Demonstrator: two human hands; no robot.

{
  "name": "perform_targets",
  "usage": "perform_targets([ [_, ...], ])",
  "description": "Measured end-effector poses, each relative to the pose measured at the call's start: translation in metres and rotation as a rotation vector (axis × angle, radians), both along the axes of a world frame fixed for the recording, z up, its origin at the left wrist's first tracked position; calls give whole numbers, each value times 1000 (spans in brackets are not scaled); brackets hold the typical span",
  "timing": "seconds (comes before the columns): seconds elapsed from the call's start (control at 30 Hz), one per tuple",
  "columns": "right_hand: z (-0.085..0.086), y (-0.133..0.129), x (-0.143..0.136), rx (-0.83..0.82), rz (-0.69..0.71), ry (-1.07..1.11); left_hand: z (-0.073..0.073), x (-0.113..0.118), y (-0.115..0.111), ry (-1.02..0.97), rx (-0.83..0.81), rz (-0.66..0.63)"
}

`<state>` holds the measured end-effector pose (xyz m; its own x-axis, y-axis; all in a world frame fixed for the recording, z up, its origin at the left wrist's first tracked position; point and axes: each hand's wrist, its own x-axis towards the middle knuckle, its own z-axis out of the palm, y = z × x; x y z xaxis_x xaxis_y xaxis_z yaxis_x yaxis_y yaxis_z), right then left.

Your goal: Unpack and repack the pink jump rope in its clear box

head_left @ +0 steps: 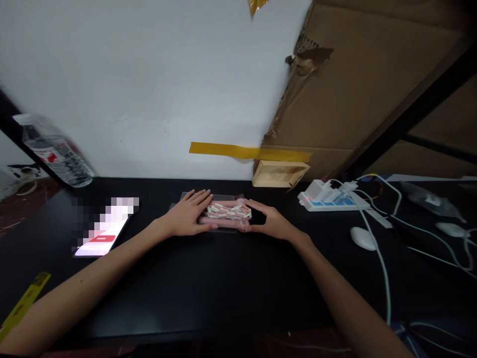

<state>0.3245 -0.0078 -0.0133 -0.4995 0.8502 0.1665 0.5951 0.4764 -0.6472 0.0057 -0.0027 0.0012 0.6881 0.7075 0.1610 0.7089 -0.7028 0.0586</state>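
A clear plastic package (228, 212) lies flat on the black table, with many small pink and white pieces showing through it and pink bands along its near and far sides. My left hand (189, 214) rests over its left end, fingers stretched out flat and thumb along the near side. At the other end, my right hand (274, 221) has its fingertips on the far right corner and its thumb on the near right corner, gripping the package across its width. What the small pieces are I cannot make out. A clear sheet or lid edge shows beneath my left fingers.
On the left are a lit phone (102, 236) and a water bottle (55, 151). An open shallow box (280, 174) stands against the wall. To the right, a power strip (331, 196), a white mouse (363, 238) and white cables (382, 268) lie on the black table (208, 288).
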Motion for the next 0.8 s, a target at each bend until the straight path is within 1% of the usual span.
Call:
perform_targets([
  [0.13,-6,-1,-8,5,-15,-44,-1,0,0,-20,-2,-3],
  [0.27,-9,3,2,0,-41,-103,-1,-1,1,-7,10,-6],
  [0.43,-9,6,9,35,-6,-159,0,0,0,7,21,-7],
  [0.63,-10,5,0,43,-17,-200,1,1,-1,11,29,-12],
  [0.8,-12,3,-7,98,-7,-144,2,5,-4,30,9,-34],
])
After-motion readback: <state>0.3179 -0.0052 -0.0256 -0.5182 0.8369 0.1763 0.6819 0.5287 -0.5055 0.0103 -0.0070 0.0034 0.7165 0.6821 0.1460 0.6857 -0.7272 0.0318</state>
